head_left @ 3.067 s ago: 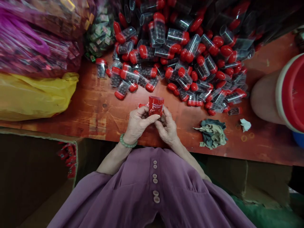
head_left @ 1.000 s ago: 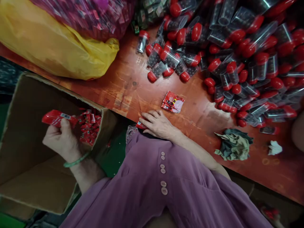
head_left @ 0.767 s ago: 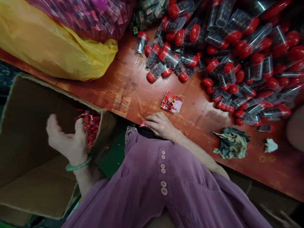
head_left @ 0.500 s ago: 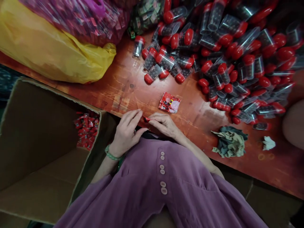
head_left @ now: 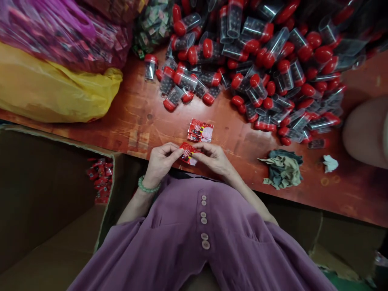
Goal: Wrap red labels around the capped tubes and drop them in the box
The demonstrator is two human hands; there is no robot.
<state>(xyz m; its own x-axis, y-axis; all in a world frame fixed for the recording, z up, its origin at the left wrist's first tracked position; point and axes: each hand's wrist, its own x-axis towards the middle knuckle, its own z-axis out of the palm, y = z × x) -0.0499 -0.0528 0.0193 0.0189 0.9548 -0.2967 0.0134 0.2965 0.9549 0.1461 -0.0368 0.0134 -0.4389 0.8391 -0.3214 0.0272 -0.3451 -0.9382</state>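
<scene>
My left hand (head_left: 160, 161) and my right hand (head_left: 214, 158) meet at the near edge of the red wooden table (head_left: 136, 121). Between their fingertips they pinch a small flat red packet (head_left: 188, 152) with a white and yellow print. A short stack of the same red packets (head_left: 200, 130) lies on the table just beyond my fingers. Behind it spreads a big heap of clear tubes with red caps (head_left: 257, 60), filled with small dark pieces. A green bead bracelet sits on my left wrist.
An open cardboard box (head_left: 45, 202) stands at my left, with several red packs (head_left: 100, 184) in its corner. A yellow bag (head_left: 54, 93) and a purple bag of packets (head_left: 60, 36) lie at the back left. A crumpled rag (head_left: 283, 169) and a paper scrap (head_left: 330, 163) lie right.
My left hand dropped a red pack into the box, then came back to the table edge. Both hands now hold a flat red packet together.
</scene>
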